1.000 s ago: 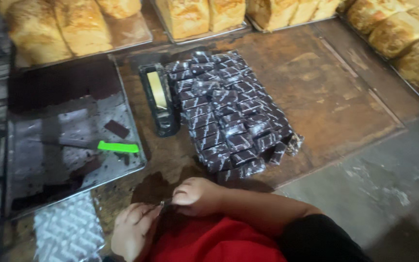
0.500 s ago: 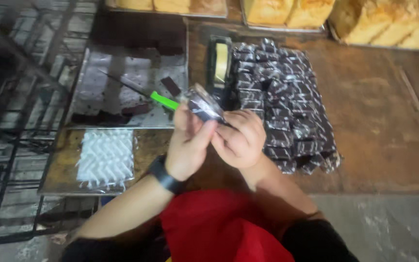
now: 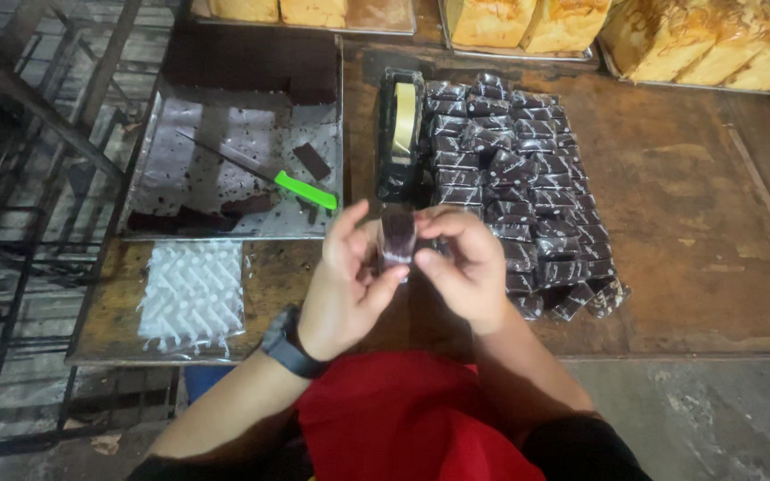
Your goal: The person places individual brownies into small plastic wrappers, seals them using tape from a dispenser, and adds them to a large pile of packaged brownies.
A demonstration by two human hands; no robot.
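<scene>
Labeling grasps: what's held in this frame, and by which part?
A small wrapped dark piece, pinched at its two sides between the fingers of the left hand and the right hand.

Both forearms are bare right down to the hands, no sleeves on show. On the left wrist sits a dark wristwatch (image 3: 291,347) with a broad black band. Just below that watch, a bright red garment (image 3: 412,419) covers the front, with black cloth (image 3: 581,450) at its lower right.

Worn brown wooden table (image 3: 688,232) bearing a foil-lined tray (image 3: 149,160), tape dispenser (image 3: 400,134), stacked dark wrapped pieces (image 3: 528,187), white patterned plastic wrappers (image 3: 192,294), and bread loaves (image 3: 715,44).
</scene>
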